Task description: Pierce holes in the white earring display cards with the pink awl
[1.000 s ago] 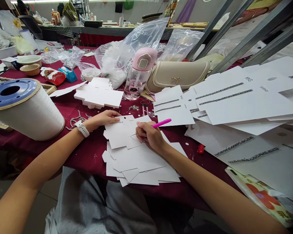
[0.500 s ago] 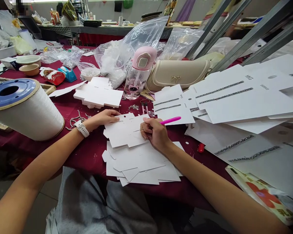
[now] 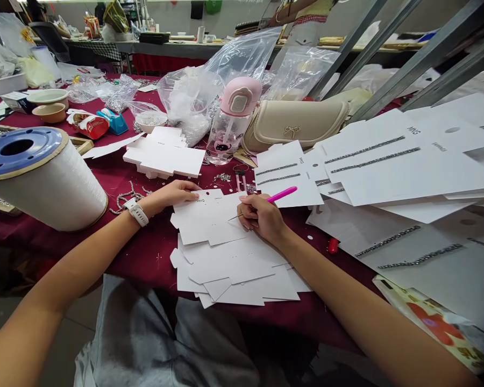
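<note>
A white jewellery card [image 3: 197,223] with small pricked holes and a printed logo lies on top of a loose stack of white cards [image 3: 242,269]. My left hand [image 3: 182,192] grips its far left edge, the thumb on top and the other fingers partly hidden. In my right hand [image 3: 262,215] is a pink-handled awl [image 3: 281,194], held like a pen. Its thin metal point slants down to the left, over the card near the holes; whether it touches, I cannot tell. The right hand's side rests over the card's right part.
To the left stands a large thread spool [image 3: 76,183]. Further back are a second card stack [image 3: 165,156], a pink-lidded bottle [image 3: 226,140] and a beige bag [image 3: 298,123]. Cards with rhinestone strips [image 3: 395,177] pile up at right, beneath metal bars [image 3: 411,59]. A red cap [image 3: 333,245] lies nearby.
My right hand and the awl have shifted slightly right, the point moving across the card. My left hand keeps its place. A person has come into view at the back.
</note>
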Demonstrator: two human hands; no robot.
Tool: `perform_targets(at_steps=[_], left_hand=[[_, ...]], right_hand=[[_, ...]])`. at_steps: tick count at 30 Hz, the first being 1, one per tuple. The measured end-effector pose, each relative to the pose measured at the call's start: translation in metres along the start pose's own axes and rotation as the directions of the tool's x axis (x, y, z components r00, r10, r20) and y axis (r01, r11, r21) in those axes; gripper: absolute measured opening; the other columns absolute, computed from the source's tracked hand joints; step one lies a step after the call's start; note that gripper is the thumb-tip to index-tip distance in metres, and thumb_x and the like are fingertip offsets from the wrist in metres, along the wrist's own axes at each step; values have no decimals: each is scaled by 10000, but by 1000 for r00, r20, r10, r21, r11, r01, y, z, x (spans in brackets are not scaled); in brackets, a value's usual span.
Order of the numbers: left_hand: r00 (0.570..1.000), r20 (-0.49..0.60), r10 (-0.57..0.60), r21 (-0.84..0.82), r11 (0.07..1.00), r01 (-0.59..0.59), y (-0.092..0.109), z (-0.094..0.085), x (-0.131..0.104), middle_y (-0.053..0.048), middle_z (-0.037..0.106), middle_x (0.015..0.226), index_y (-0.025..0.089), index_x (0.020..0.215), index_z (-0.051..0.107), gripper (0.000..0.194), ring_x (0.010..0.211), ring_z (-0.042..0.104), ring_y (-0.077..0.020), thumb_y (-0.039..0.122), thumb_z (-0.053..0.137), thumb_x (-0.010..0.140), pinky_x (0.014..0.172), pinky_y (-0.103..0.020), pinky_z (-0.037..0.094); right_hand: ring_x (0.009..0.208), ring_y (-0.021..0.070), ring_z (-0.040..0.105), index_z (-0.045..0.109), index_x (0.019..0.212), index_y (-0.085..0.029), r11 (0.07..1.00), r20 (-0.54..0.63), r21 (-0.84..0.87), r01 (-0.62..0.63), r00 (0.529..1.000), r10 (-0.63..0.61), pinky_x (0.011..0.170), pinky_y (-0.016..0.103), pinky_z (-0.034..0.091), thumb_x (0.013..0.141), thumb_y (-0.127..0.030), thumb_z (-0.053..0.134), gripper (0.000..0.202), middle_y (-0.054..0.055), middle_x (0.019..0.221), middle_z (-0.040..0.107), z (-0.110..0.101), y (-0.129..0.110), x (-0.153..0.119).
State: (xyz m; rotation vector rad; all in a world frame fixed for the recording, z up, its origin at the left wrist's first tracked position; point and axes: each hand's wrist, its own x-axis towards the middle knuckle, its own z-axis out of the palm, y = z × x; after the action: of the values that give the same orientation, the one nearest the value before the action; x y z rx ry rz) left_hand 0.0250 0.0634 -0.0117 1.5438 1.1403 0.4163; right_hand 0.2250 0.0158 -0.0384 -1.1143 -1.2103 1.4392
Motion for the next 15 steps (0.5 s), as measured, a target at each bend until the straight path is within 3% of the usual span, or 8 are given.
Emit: perform_targets(at_steps=[15], left_hand=[[1000,21,-12,-26,1000,12,-3,-2,2,-27,638,841,126,941,624,291,614,533,-91,234,579,675,598,-227,406]], right_hand=[[273,63,332,283,329,-191,998,87,-62,21,996,-16,332,233,228,706,-238,457,418,-52,316,252,0,1,-2]])
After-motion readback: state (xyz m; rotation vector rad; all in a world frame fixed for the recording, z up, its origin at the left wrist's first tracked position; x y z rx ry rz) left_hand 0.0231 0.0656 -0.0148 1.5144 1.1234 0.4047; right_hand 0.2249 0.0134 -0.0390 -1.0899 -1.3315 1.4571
